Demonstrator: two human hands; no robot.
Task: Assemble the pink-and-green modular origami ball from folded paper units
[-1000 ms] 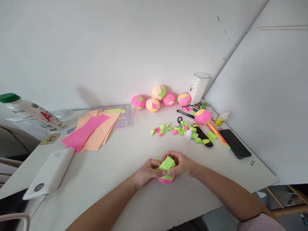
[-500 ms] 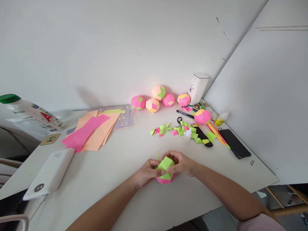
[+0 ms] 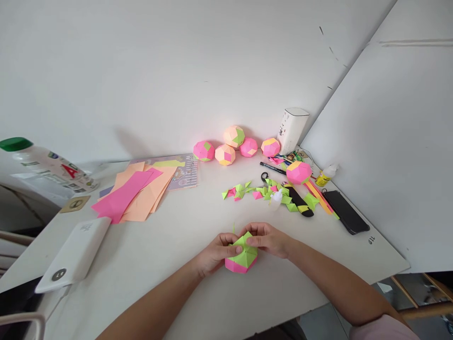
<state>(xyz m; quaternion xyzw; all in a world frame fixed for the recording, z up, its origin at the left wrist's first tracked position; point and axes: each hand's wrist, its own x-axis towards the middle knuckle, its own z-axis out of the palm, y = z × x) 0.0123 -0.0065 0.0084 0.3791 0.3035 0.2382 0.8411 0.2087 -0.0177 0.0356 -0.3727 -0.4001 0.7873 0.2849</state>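
Observation:
A faceted paper ball (image 3: 244,259), green on top and pink below, is held between both hands just over the white desk. My left hand (image 3: 220,252) grips its left side, thumb pressed on a green face. On the upper right, my right hand (image 3: 265,240) pinches a green flap between thumb and fingers. A thin green paper strip (image 3: 234,228) stands up behind the ball. Beyond the hands lie small folded green and pink paper pieces (image 3: 239,191), with a small white glue bottle (image 3: 275,200) among them.
Finished-looking paper balls (image 3: 225,154) sit along the wall, another ball (image 3: 299,172) nearer right. A black-handled cutter (image 3: 300,202), phone (image 3: 346,211) and yellow-labelled bottle (image 3: 326,175) lie right. Left are paper sheets (image 3: 136,193), a white power bank (image 3: 74,255) and a large bottle (image 3: 49,165).
The ball has turned and tilted slightly, showing more pink at its lower left. My right thumb has moved up a little along the green flap.

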